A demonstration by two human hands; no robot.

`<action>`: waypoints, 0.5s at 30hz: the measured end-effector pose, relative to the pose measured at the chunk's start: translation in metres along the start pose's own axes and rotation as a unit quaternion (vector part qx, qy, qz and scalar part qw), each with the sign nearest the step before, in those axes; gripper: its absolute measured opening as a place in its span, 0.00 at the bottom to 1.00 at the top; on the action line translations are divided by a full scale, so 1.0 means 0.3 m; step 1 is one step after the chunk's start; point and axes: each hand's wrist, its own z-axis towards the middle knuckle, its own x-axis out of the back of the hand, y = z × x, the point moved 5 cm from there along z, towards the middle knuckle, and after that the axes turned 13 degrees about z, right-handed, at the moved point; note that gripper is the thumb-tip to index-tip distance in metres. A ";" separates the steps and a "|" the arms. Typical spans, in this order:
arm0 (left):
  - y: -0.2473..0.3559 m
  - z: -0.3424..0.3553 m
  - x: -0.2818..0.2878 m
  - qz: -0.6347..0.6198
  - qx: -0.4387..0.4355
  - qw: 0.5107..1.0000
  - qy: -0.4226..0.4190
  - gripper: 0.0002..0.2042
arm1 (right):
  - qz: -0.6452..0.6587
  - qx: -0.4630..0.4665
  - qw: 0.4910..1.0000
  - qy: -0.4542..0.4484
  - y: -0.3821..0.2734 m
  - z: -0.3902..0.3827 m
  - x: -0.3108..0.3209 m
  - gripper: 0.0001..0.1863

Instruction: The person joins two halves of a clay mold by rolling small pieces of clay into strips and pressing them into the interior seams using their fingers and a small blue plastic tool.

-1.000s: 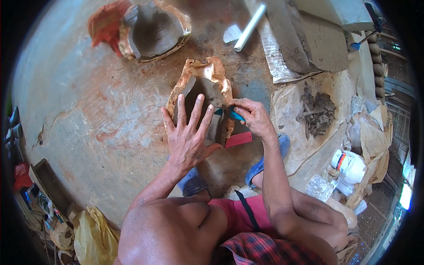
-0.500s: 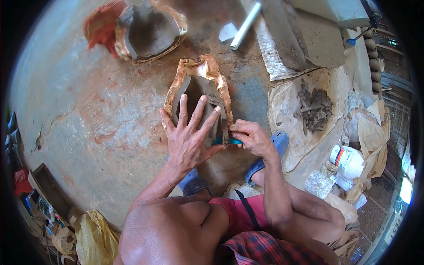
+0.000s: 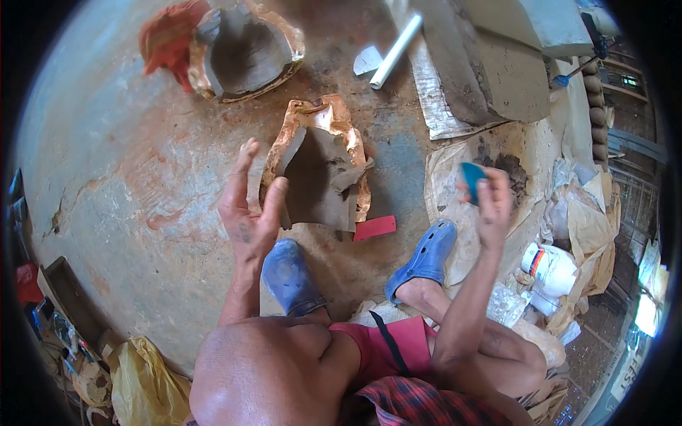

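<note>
A plaster mould point(image 3: 275, 149) with an orange-brown rim stands on the floor in front of me, lined with grey clay point(image 3: 312, 181). On its right side a torn flap of clay point(image 3: 349, 175) leans over the rim. My left hand point(image 3: 247, 206) is at the mould's left edge, fingers extended and thumb apart, holding nothing. Off to the right, over the cloth, my right hand point(image 3: 492, 202) grips a teal scraper point(image 3: 472, 182) between thumb and fingers. By the mould's near right corner lies a flat red rectangular piece point(image 3: 374, 228).
A second clay-lined mould point(image 3: 295, 44) stands at the far left beside a red cloth point(image 3: 169, 39). A white tube point(image 3: 396, 51) lies farther back. Clay slabs point(image 3: 508, 71) and a heap of clay scraps point(image 3: 513, 170) are to the right. My blue clogs point(image 3: 424, 259) flank the near side.
My left hand has drawn back from the mould's inside to its left edge. My right hand has moved right with the scraper. The clay lining and red piece now show.
</note>
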 end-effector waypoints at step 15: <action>-0.207 -0.142 -0.081 -0.151 0.325 0.933 -0.026 0.27 | 0.006 -0.029 0.987 -0.158 0.102 0.044 -0.377 0.09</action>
